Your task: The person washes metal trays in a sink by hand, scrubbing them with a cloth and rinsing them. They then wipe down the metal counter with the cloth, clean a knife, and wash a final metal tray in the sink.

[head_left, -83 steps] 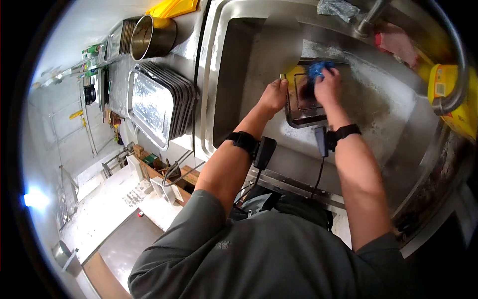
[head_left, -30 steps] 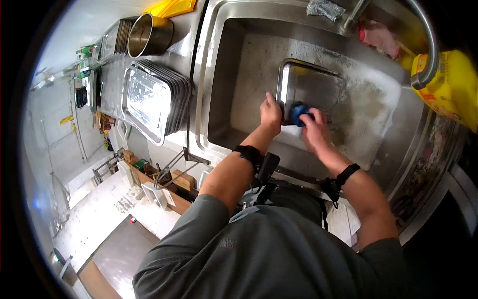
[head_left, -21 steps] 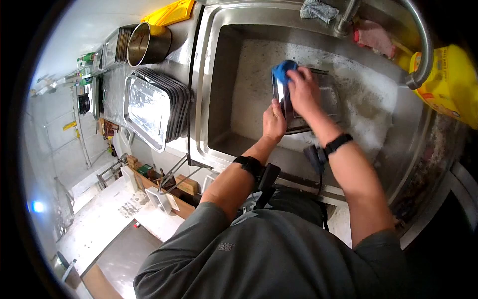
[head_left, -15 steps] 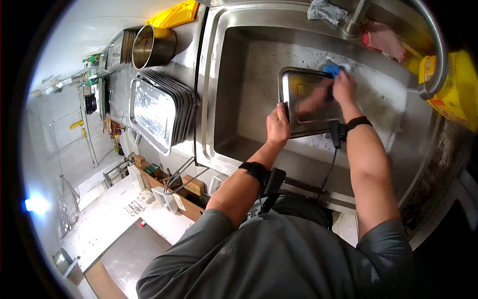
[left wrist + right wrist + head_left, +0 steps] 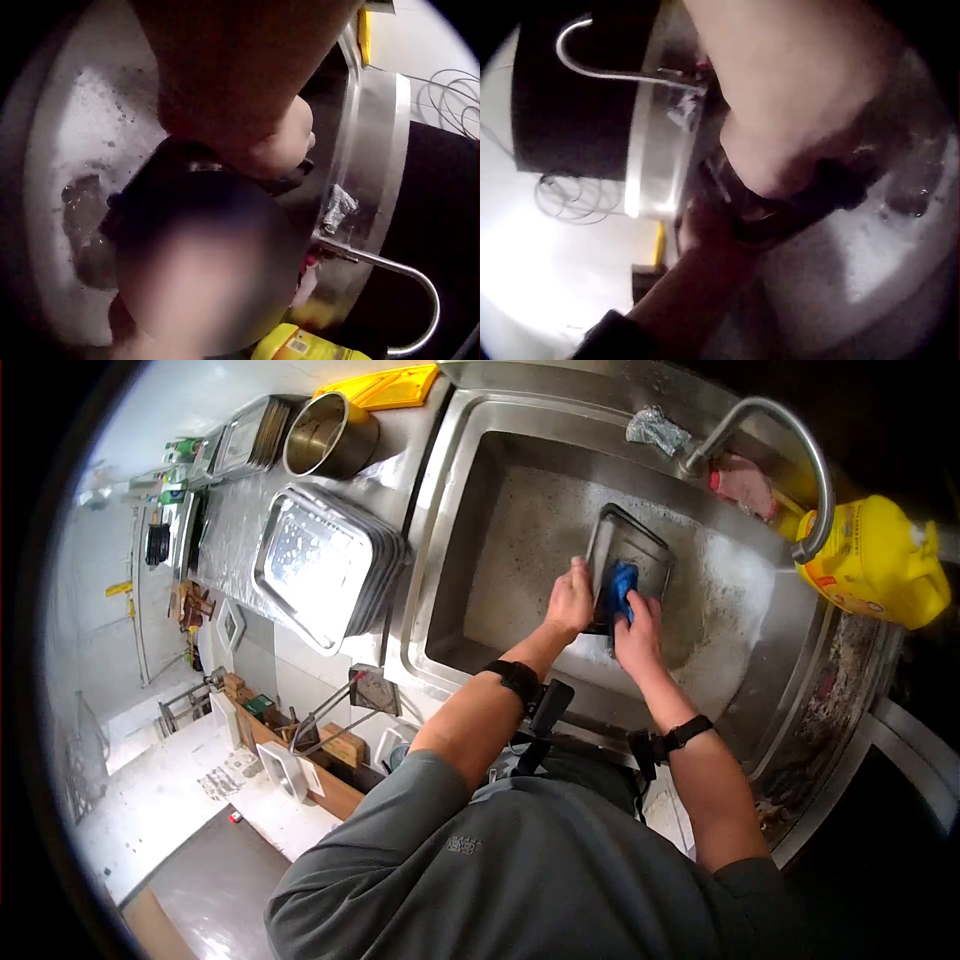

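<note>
In the head view a rectangular metal tray (image 5: 648,548) is held tilted inside the stainless steel sink (image 5: 515,550). My left hand (image 5: 572,600) grips its left rim, thumb along the edge. Bunched in my right hand (image 5: 638,635) is a blue scrubbing cloth (image 5: 624,580), pressed against the tray near its left side, close to the left hand. Both wrist views are dark. The left wrist view shows the left hand (image 5: 281,142) at the tray, with a blurred patch over much of the scene. In the right wrist view, the right hand (image 5: 780,150) covers most of the tray.
Suds lie on the sink floor. Left of the sink stand a stack of metal trays (image 5: 315,565) and a steel pot (image 5: 330,438). A curved faucet (image 5: 820,470), a pink cloth (image 5: 742,488) and a yellow jug (image 5: 870,560) line the right and far sides.
The blue cloth in my right hand has swept over the tray from the left rim to the far right corner, then back to the near left side. The tray's tilt has changed.
</note>
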Tool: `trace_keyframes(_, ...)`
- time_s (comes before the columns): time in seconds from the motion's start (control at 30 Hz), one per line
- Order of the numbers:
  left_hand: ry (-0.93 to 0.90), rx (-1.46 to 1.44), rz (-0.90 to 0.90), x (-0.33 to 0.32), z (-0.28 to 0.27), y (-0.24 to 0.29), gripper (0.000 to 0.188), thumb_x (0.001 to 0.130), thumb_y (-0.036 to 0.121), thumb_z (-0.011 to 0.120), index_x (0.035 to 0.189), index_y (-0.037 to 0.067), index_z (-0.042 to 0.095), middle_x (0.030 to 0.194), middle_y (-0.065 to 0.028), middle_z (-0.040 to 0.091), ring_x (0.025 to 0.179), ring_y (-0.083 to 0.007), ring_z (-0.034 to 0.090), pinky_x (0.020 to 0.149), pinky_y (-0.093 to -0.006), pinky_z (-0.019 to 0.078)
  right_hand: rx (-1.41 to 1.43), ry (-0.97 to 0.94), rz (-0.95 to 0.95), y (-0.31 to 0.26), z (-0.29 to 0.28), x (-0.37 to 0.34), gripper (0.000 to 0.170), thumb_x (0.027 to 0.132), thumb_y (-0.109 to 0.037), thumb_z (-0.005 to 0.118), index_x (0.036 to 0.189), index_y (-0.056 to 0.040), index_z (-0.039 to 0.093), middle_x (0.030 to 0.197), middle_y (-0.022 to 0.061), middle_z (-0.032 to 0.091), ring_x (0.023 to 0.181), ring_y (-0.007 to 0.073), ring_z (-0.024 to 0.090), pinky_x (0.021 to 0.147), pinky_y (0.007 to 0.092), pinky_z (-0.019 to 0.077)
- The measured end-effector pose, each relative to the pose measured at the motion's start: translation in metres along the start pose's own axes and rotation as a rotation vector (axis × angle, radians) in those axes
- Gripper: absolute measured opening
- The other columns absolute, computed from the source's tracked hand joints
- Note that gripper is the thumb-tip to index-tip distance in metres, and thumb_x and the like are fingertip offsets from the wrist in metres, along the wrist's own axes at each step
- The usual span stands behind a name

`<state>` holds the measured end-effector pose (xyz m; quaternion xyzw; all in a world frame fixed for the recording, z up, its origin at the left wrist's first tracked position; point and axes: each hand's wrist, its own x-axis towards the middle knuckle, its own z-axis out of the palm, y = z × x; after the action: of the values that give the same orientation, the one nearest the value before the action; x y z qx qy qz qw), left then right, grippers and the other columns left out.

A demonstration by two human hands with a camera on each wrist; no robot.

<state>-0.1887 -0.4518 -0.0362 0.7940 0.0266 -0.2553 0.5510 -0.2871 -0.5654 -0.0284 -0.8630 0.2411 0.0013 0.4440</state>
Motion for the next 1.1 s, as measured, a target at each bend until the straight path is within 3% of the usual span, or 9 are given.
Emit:
trace_keyframes(0.07, -0.104, 0.121, 0.02, -0.006, -0.006, 0.019, 0.068, 0.1, 0.053, 0.024, 0.077, -0.002, 0.057, 0.065, -0.0104, 0.056, 0.066, -0.019, 0.054, 0.064, -0.0361, 0.0447, -0.015, 0.066, -0.076, -0.031, -0.014, 0.016, 0.04, 0.085, -0.008, 0.056, 0.124, -0.0024, 0.05, 0.121, 0.0234, 0.045, 0.112, 0.0404, 0.047, 0.095, 0.0437, 0.0406)
trace_keyframes(0.1, -0.173, 0.053, -0.112, -0.016, -0.01, 0.038, 0.068, 0.1, 0.047, 0.021, 0.077, -0.006, 0.057, 0.073, -0.0299, 0.058, 0.081, -0.049, 0.056, 0.075, -0.0495, 0.0425, -0.021, 0.136, -0.133, -0.046, -0.017, 0.027, 0.04, 0.085, -0.009, 0.056, 0.124, -0.0022, 0.05, 0.12, 0.0228, 0.045, 0.111, 0.0395, 0.048, 0.095, 0.0431, 0.0409)
trace_keyframes(0.13, -0.164, 0.175, 0.049, -0.017, -0.011, 0.034, 0.068, 0.099, 0.047, 0.02, 0.082, -0.005, 0.06, 0.082, -0.0321, 0.059, 0.091, -0.0516, 0.053, 0.08, -0.0513, 0.0415, -0.033, 0.16, -0.171, -0.057, -0.026, 0.04, 0.041, 0.085, -0.011, 0.057, 0.125, -0.005, 0.05, 0.117, 0.021, 0.047, 0.109, 0.0383, 0.049, 0.093, 0.0437, 0.042)
trace_keyframes(0.47, -0.024, -0.189, -0.077, -0.003, -0.041, 0.04, 0.085, 0.093, 0.067, 0.018, 0.093, -0.003, 0.065, 0.073, -0.0143, 0.062, 0.07, -0.0225, 0.06, 0.072, -0.0377, 0.0484, -0.16, -0.024, -0.279, -0.102, -0.017, -0.008, 0.037, 0.081, -0.006, 0.053, 0.117, -0.0059, 0.057, 0.114, 0.0193, 0.051, 0.106, 0.0379, 0.051, 0.092, 0.0437, 0.0428)
trace_keyframes(0.6, -0.069, -0.19, -0.103, -0.017, -0.064, 0.062, 0.069, 0.091, 0.059, 0.037, 0.099, -0.003, 0.066, 0.086, -0.0232, 0.065, 0.088, -0.0287, 0.064, 0.081, -0.0415, 0.0461, -0.171, -0.087, -0.217, -0.108, -0.022, -0.033, 0.038, 0.08, -0.005, 0.052, 0.117, -0.0025, 0.057, 0.116, 0.0189, 0.051, 0.107, 0.0385, 0.05, 0.093, 0.0427, 0.0418)
trace_keyframes(0.73, -0.138, 0.251, 0.295, -0.037, -0.094, 0.087, 0.047, 0.077, 0.041, 0.068, 0.095, -0.002, 0.064, 0.084, -0.0233, 0.066, 0.082, -0.0338, 0.065, 0.074, -0.043, 0.0496, -0.418, -0.015, 0.016, -0.06, -0.026, -0.043, 0.04, 0.077, -0.003, 0.052, 0.116, -0.0019, 0.058, 0.108, 0.0204, 0.059, 0.101, 0.0338, 0.057, 0.091, 0.0369, 0.0444)
trace_keyframes(0.8, -0.279, 0.451, 0.501, -0.048, -0.097, 0.084, 0.035, 0.077, 0.033, 0.066, 0.097, 0.004, 0.064, 0.089, -0.0228, 0.065, 0.085, -0.0415, 0.061, 0.074, -0.0471, 0.0489, 0.125, 0.098, 0.307, -0.066, -0.037, -0.049, 0.036, 0.079, -0.002, 0.051, 0.113, 0.0024, 0.059, 0.106, 0.0138, 0.063, 0.093, 0.026, 0.06, 0.084, 0.0332, 0.0449)
trace_keyframes(0.93, -0.559, 0.891, 0.71, -0.088, -0.108, 0.084, 0.019, 0.084, 0.021, 0.052, 0.098, 0.012, 0.06, 0.092, -0.0132, 0.067, 0.088, -0.0324, 0.065, 0.073, -0.044, 0.0511, -0.191, 0.021, 0.189, 0.032, -0.054, -0.039, 0.04, 0.083, -0.004, 0.052, 0.123, 0.0009, 0.054, 0.112, 0.0108, 0.061, 0.091, 0.0219, 0.059, 0.079, 0.0334, 0.0475)
trace_keyframes(1.1, -0.345, 0.914, 1.123, -0.138, -0.133, 0.063, 0.022, 0.08, 0.02, 0.053, 0.101, 0.014, 0.056, 0.091, -0.0037, 0.058, 0.085, -0.0247, 0.062, 0.07, -0.0376, 0.0503, 0.275, 0.162, 0.391, -0.034, -0.058, -0.078, 0.037, 0.086, -0.012, 0.059, 0.122, -0.0038, 0.056, 0.11, 0.0051, 0.062, 0.087, 0.0175, 0.059, 0.071, 0.0328, 0.049)
